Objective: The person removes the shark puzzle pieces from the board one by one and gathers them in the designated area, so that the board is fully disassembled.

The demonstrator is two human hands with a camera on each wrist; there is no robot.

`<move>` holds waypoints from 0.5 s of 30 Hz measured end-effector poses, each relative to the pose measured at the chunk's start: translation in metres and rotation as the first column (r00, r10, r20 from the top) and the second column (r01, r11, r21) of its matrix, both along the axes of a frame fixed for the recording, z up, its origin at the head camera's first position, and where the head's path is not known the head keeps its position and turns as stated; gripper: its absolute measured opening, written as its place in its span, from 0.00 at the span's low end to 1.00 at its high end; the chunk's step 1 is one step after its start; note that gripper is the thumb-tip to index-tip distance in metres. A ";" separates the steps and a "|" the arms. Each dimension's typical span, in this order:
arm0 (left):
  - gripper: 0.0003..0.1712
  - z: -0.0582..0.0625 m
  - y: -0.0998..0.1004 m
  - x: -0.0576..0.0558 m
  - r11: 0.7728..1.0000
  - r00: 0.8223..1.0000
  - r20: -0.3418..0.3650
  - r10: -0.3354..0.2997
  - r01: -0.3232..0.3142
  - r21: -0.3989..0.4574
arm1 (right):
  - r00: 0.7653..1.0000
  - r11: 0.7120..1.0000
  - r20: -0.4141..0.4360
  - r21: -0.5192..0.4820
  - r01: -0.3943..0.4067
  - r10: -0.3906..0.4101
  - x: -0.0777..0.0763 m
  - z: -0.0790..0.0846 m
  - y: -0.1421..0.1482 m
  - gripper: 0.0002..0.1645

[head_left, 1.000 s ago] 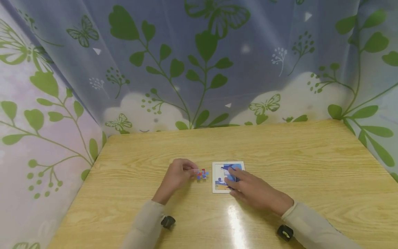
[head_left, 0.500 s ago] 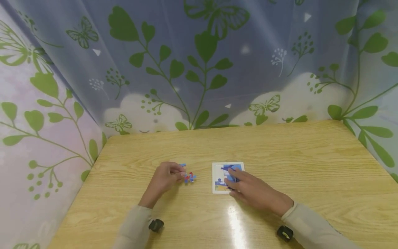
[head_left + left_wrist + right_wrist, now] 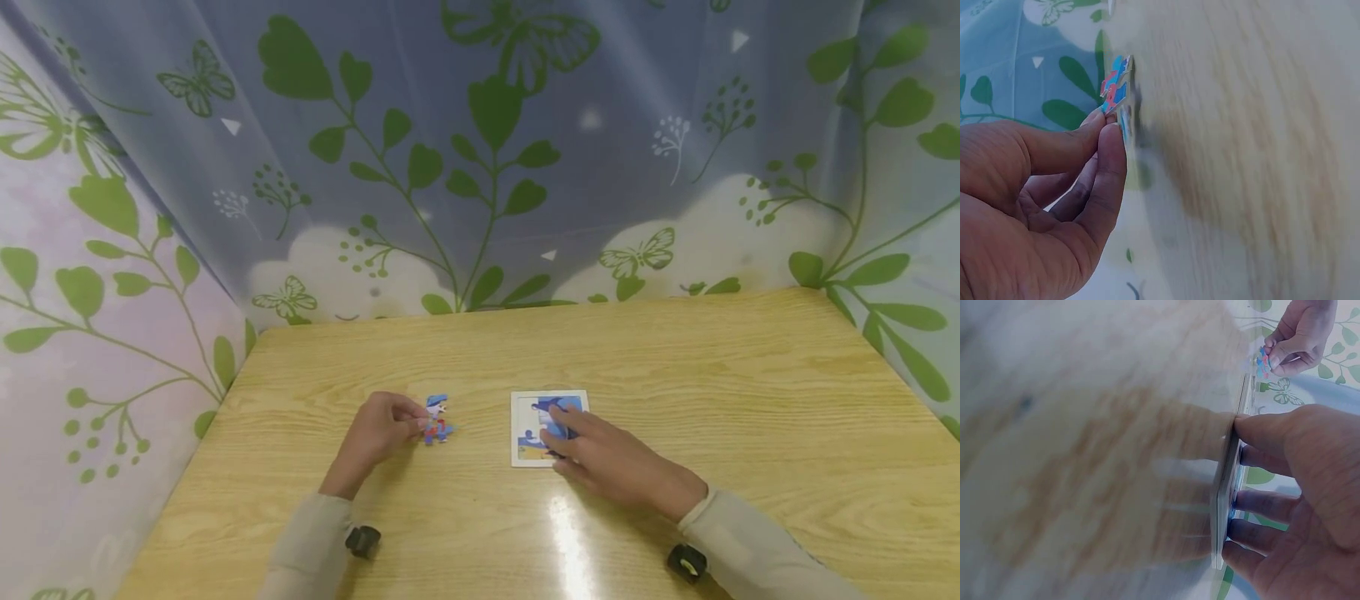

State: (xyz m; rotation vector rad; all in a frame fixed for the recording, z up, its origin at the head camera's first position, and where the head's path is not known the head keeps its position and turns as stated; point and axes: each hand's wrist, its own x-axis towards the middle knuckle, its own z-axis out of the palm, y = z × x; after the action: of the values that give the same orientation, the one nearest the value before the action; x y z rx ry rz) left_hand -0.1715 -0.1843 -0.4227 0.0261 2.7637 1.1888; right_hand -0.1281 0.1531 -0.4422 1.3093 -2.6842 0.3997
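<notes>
In the head view, my left hand (image 3: pixel 382 429) pinches a red and blue jigsaw puzzle piece (image 3: pixel 438 431) between thumb and fingertips. The left wrist view has this piece (image 3: pixel 1114 97) standing out past the fingertips, close above the table. A second puzzle piece (image 3: pixel 436 405), blue and white, is just beyond it, partly covered. To the right lies a small white-framed puzzle (image 3: pixel 528 454), its left part showing bare white. My right hand (image 3: pixel 611 446) rests on the puzzle's right side with fingers spread, hiding that part; its thumb (image 3: pixel 1260 430) touches the edge.
The wooden table (image 3: pixel 675 358) reaches back to a blue curtain (image 3: pixel 600 167) printed with green leaves and butterflies. A pale leaf-patterned curtain (image 3: pixel 90 375) hangs along the left side. Dark devices are strapped at both wrists.
My left hand has moved left, away from the framed puzzle, carrying the red and blue piece up to the second piece, which has come into sight. My right hand stays put.
</notes>
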 end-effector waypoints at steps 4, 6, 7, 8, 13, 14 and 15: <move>0.03 -0.003 -0.003 -0.003 0.999 1.000 -0.010 -0.006 0.006 -0.038 | 1.000 1.000 -0.018 -0.005 -0.008 0.008 -0.001 -0.002 0.000 0.23; 0.04 -0.004 -0.004 -0.005 0.998 1.000 -0.013 -0.012 0.011 -0.057 | 1.000 1.000 -0.005 -0.004 -0.005 0.005 -0.001 -0.002 0.000 0.23; 0.03 -0.004 -0.004 -0.006 0.998 1.000 -0.014 -0.019 0.018 -0.060 | 1.000 1.000 0.005 -0.002 -0.003 0.003 -0.001 -0.002 0.000 0.23; 0.03 -0.004 -0.004 -0.006 0.998 1.000 -0.011 -0.022 0.021 -0.061 | 1.000 1.000 0.013 0.000 -0.001 0.001 -0.002 -0.002 0.000 0.23; 0.01 -0.001 -0.003 -0.009 0.997 1.000 0.008 -0.030 0.031 -0.070 | 0.999 1.000 0.040 0.006 0.006 -0.006 -0.002 -0.001 0.000 0.23; 0.02 -0.001 -0.002 -0.010 0.996 1.000 0.013 -0.028 0.029 -0.079 | 0.999 1.000 0.039 0.006 0.006 -0.007 -0.002 -0.001 0.000 0.22; 0.03 0.000 -0.001 -0.011 0.996 0.999 0.017 -0.027 0.029 -0.089 | 0.999 1.000 0.039 0.006 0.007 -0.007 -0.002 -0.001 -0.001 0.22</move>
State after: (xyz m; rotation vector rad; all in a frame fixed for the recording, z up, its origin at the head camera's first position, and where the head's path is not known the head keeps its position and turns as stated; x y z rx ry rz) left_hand -0.1821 -0.1855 -0.4226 0.0464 2.7900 1.0534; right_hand -0.1296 0.1525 -0.4434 1.3069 -2.7225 0.4214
